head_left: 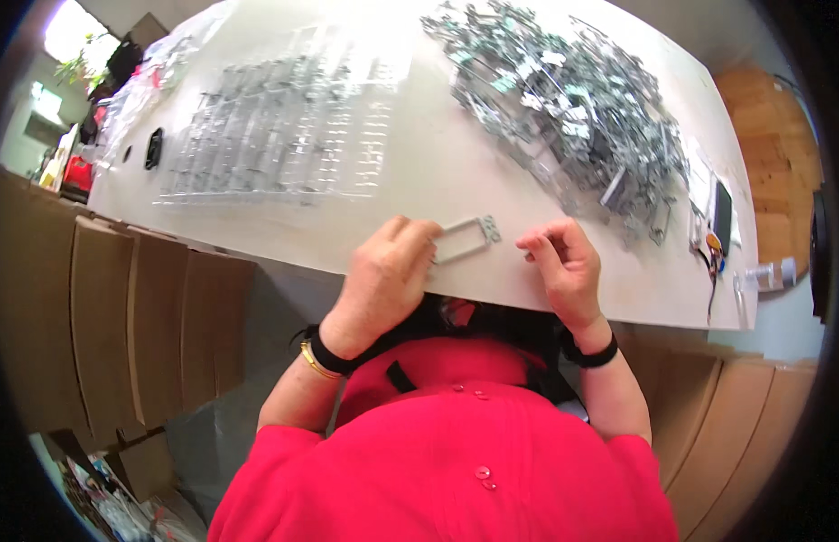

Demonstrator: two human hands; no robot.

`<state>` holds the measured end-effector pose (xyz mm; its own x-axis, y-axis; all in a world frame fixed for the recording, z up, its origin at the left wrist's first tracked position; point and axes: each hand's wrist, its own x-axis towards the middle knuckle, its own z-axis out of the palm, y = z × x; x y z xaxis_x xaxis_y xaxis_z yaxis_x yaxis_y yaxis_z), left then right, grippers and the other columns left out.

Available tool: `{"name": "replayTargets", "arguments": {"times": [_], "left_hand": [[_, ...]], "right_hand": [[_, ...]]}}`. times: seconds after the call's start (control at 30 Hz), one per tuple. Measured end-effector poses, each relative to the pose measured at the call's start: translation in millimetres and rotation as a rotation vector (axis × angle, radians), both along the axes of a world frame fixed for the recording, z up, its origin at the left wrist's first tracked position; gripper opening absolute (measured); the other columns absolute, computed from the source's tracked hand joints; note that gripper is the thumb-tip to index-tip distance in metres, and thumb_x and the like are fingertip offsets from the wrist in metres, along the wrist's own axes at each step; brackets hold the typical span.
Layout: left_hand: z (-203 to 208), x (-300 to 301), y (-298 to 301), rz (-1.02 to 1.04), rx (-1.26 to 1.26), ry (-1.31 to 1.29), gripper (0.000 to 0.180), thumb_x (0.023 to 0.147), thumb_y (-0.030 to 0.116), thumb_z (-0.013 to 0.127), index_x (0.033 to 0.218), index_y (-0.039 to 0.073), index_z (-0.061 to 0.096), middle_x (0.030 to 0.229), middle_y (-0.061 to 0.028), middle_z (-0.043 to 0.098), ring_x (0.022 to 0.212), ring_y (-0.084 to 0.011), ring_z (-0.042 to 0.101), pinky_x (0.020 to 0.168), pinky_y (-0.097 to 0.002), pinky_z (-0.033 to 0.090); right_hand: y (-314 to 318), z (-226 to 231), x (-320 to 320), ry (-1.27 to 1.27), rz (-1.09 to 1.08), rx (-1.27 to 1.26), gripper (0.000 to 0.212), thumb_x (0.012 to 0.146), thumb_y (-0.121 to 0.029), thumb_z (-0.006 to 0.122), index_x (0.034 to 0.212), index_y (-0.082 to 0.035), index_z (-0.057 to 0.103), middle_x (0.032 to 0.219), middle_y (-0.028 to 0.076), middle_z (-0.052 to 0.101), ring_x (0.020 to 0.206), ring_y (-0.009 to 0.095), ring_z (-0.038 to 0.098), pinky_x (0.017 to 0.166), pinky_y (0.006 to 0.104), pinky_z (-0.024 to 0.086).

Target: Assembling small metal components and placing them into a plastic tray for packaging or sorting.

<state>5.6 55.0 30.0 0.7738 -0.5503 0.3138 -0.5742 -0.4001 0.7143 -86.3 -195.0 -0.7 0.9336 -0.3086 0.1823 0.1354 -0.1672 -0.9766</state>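
Note:
My left hand (383,275) grips one end of a slim grey rectangular frame-shaped part (490,228) between thumb and fingers, just above the table's near edge. The part's far end, a small plate with holes, points right. A short gap separates it from my right hand (571,269), whose fingertips are pinched together. Whatever that pinch holds, if anything, is too small to make out. Beyond my right hand lies a large heap of small grey metal parts (573,108). Farther left, a clear plastic tray (372,167) with rows of compartments lies flat, small parts in many of them.
On the white table (419,172), a dark phone-like slab (722,215) and orange-handled tool (713,242) lie at right, near a clear bottle (772,274). A black oval object (154,148) sits at left. Cardboard boxes (103,316) flank me below the table's edge.

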Motion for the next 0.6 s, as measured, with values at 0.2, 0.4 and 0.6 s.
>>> {"name": "replayTargets", "arguments": {"times": [0.2, 0.4, 0.6], "left_hand": [[-7.7, 5.1, 0.0, -0.169, 0.075, -0.02, 0.017, 0.09, -0.001, 0.067, 0.106, 0.004, 0.068, 0.1, -0.0172, 0.065, 0.092, -0.0405, 0.068, 0.081, -0.046, 0.056], [-4.3, 3.8, 3.8, -0.287, 0.092, -0.029, 0.012, 0.092, 0.002, 0.065, 0.104, 0.003, 0.065, 0.098, -0.0163, 0.064, 0.094, -0.0395, 0.067, 0.081, -0.0461, 0.055], [38.4, 20.0, 29.2, -0.213, -0.078, -0.039, 0.008, 0.096, 0.003, 0.068, 0.104, 0.002, 0.067, 0.097, -0.0149, 0.066, 0.092, -0.0375, 0.068, 0.08, -0.043, 0.055]], "right_hand": [[-3.2, 2.1, -3.3, 0.031, -0.029, -0.046, 0.011, 0.106, -0.013, 0.071, 0.103, -0.004, 0.065, 0.094, 0.003, 0.075, 0.081, 0.008, 0.066, 0.076, 0.0248, 0.054], [-5.8, -5.5, -3.7, 0.015, 0.003, 0.009, 0.013, 0.106, -0.014, 0.071, 0.103, -0.005, 0.064, 0.095, 0.004, 0.073, 0.082, 0.009, 0.065, 0.077, 0.0252, 0.054], [-10.3, -9.2, -2.9, 0.022, 0.021, -0.004, 0.014, 0.107, -0.016, 0.071, 0.103, -0.006, 0.062, 0.096, 0.004, 0.071, 0.083, 0.01, 0.063, 0.078, 0.0251, 0.053]]}}
